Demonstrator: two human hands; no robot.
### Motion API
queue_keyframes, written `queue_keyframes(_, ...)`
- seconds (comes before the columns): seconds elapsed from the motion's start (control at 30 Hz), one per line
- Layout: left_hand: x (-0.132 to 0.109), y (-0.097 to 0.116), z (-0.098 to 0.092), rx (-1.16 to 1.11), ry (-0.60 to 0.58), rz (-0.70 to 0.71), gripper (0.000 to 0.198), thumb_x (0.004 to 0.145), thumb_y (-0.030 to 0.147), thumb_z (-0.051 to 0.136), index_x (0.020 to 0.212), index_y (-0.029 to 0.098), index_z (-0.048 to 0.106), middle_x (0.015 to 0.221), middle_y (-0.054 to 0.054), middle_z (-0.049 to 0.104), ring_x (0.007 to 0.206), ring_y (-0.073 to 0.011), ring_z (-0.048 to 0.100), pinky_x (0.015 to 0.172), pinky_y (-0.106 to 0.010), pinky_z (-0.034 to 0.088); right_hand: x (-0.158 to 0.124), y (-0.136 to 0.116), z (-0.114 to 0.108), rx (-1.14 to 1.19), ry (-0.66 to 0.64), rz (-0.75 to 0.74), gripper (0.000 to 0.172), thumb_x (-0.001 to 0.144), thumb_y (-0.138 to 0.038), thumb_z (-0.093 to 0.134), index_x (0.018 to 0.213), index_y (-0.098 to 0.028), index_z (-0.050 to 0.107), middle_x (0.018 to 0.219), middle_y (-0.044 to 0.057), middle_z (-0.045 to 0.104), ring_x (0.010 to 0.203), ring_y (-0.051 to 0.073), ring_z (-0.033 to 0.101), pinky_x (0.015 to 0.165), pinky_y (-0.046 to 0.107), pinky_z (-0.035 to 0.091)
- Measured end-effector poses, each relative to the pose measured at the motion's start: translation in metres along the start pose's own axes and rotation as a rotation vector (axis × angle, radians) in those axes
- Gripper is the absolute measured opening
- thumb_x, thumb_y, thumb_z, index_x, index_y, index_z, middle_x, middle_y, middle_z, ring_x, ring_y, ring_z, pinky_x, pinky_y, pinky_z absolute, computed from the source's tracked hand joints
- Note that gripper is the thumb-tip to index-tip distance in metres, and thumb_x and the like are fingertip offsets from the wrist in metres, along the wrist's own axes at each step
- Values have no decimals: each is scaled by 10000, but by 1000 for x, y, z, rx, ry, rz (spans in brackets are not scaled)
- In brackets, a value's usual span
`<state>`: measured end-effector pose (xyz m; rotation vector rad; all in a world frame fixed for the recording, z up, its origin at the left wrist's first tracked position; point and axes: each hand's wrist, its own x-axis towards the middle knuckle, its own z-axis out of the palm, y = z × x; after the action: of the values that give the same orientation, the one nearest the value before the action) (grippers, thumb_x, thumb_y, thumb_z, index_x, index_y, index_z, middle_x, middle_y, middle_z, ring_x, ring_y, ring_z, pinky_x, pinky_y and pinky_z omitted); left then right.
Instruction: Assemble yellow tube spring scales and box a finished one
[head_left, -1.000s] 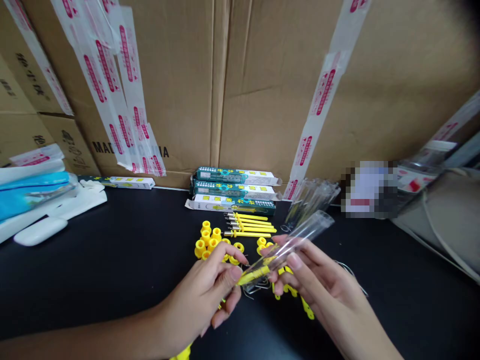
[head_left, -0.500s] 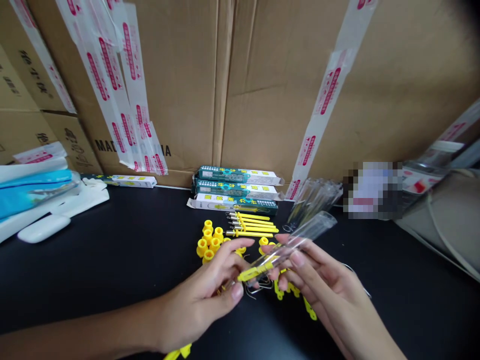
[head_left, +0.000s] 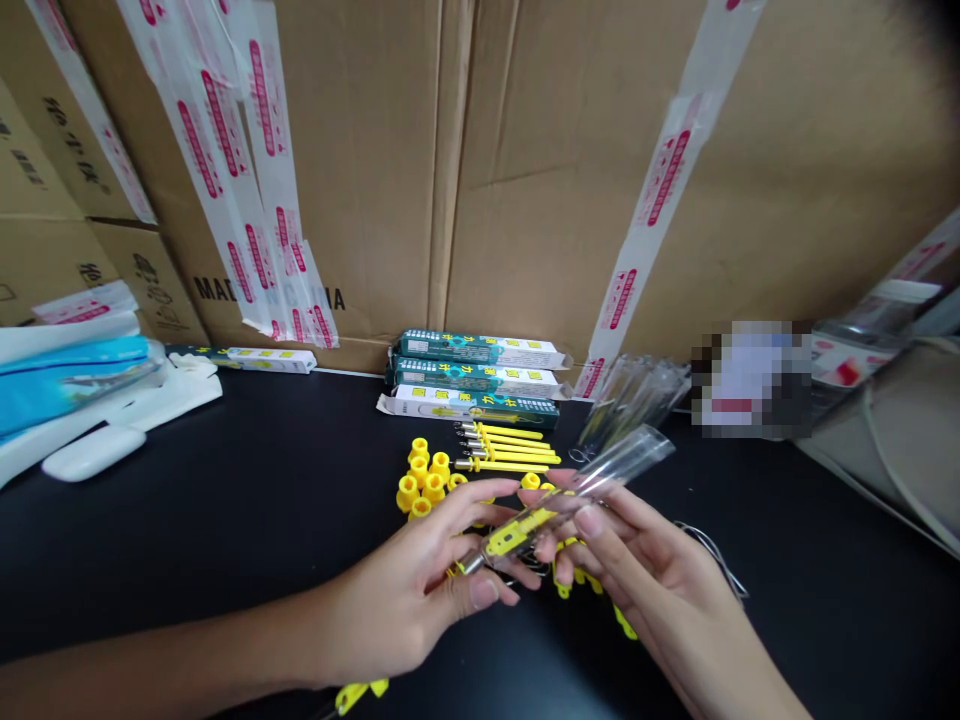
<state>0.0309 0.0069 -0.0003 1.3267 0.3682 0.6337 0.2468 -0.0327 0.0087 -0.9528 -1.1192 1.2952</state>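
Observation:
My right hand (head_left: 637, 560) is closed around a clear plastic tube (head_left: 626, 462), which tilts up to the right. Inside the tube's lower left end lies a flat yellow plastic piece (head_left: 517, 533). A yellow rod with a silvery metal end (head_left: 470, 563) meets that lower end, pinched in my left hand (head_left: 420, 570); the fingers partly hide it. Behind my hands stand several yellow caps (head_left: 418, 485), beside a row of yellow rods with metal ends (head_left: 510, 452). Bent metal wires and small yellow pieces (head_left: 589, 583) lie beneath the tube, partly covered by my hands.
Green and white printed boxes (head_left: 476, 375) are stacked against a large cardboard box (head_left: 570, 200). More clear tubes (head_left: 630, 395) lie at the back right. To the left are a blue package (head_left: 71, 375) and a white rounded object (head_left: 94, 453). Metal wires (head_left: 712, 555) stick out right of my right hand.
The metal end now shows between my left fingers and the tube's lower end. The yellow piece sits slightly farther up and right; my right hand has barely moved.

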Motion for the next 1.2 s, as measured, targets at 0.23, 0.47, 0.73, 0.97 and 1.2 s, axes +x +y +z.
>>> queue_keyframes(0.23, 0, 0, 1, -75, -34, 52, 681, 983, 412, 711, 1564, 397, 356, 1565, -100, 503, 1395, -253, 551, 1178, -446, 398, -4, 0, 0, -43, 35, -60, 234, 980, -441, 709, 1173, -319, 758, 848, 0, 785, 702, 102, 711, 683, 161, 587)
queue_keyframes(0.47, -2, -4, -1, -99, -23, 62, 724, 961, 367, 748, 1555, 531, 368, 1736, 9, 261, 1538, -244, 380, 1289, -437, 221, -3, 2, 2, -22, -57, -82, 201, 984, -412, 712, 1153, -320, 769, 845, -2, 795, 700, 99, 713, 680, 156, 588)
queue_keyframes(0.73, 3, 2, 2, -19, 71, 45, 509, 970, 474, 697, 1442, 308, 603, 1110, -47, 715, 937, -154, 681, 920, -308, 529, -5, 5, 4, -177, -35, -101, 200, 971, -442, 716, 1124, -330, 778, 892, -7, 770, 720, 112, 699, 705, 182, 601)
queue_keyframes(0.97, 7, 4, -1, -90, 286, 160, 391, 901, 473, 791, 1203, 232, 733, 857, -1, 652, 721, -105, 565, 690, -225, 468, -13, 25, 15, -345, -66, 51, 323, 964, -524, 671, 1167, -273, 673, 885, 5, 678, 697, 152, 642, 554, 227, 541)
queue_keyframes(1.2, 9, 7, 1, -87, 446, 229, 425, 928, 443, 780, 1262, 221, 640, 838, 30, 586, 710, -91, 484, 680, -194, 435, -14, 32, 46, -887, -233, -180, 257, 880, -485, 765, 986, -251, 763, 759, -13, 702, 646, 160, 671, 617, 251, 488)
